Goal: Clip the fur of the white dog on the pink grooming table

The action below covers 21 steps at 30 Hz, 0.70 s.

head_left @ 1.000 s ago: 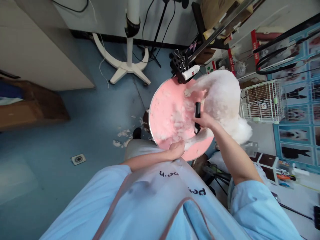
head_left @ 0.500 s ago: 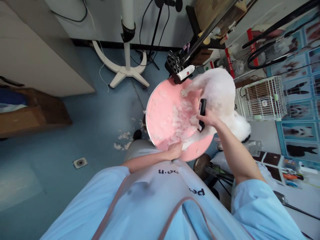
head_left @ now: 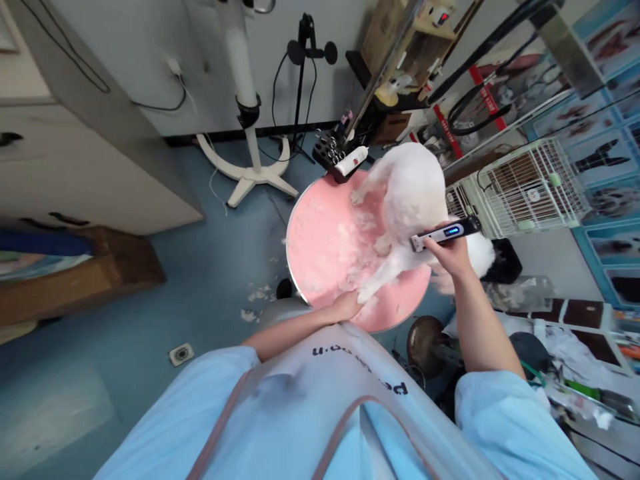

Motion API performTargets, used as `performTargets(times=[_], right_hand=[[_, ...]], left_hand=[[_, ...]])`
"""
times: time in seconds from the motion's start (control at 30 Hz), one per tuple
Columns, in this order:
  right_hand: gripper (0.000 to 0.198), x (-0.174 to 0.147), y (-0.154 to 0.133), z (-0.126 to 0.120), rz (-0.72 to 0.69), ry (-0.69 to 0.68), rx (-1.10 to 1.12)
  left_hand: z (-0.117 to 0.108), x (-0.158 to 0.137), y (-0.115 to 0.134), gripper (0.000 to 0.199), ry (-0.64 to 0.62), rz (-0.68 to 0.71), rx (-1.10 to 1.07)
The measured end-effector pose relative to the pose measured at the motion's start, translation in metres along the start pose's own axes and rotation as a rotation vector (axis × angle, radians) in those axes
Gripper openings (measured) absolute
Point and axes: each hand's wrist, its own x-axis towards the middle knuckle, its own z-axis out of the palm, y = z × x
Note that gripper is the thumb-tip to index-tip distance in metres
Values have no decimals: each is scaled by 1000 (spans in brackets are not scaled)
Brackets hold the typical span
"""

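Observation:
A white dog [head_left: 413, 180] stands on a round pink grooming table [head_left: 320, 220] strewn with cut fur, its head toward the right. My left hand [head_left: 347, 306] is closed around the paw end of one outstretched leg [head_left: 383, 275], near the table's front edge. In my right hand [head_left: 453, 255] is a pair of electric clippers [head_left: 445, 233] with blue lights on the body. The clipper head points left and lies against or just over the dog's upper leg; actual contact cannot be made out.
A black holder [head_left: 327, 152] with scissors and a white bottle [head_left: 353, 161] is fixed at the table's far edge. Behind stands a white wheeled stand [head_left: 255, 175]. At the right are a wire cage [head_left: 535, 187] and a round stool [head_left: 425, 340]. Fur clumps [head_left: 261, 293] lie on the floor.
My right hand has moved right with the clippers and turned them from upright to nearly level, lights showing. My left hand keeps hold of the leg. The camera view has shifted.

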Motion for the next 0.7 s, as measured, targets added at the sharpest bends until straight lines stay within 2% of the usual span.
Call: performTargets(times=[0.07,0.23,0.3,0.37,0.43,0.57,0.7], right_hand=[[36,7,6,3,36,-50,-58],[34,7,4,29,90,-174,-113],[31,5,3,28,69,-112,-115],[27,4,4,23,58,7,-142],[26,4,7,21,68,26,-151],[30,0,16,37,100,-172,31],[38,-14,21,59,110,-266,271]], left_hand=[[2,3,-3,29,-11,1,29],[3,6,-8,25,-18,-43,116],[2,6,-12,21,-15,-64,133],[2,8,-15,17,-10,-75,131],[3,10,-18,15,-6,-65,107],[3,11,-19,17,-1,-54,39],[-1,11,-21,19,-11,-73,16]])
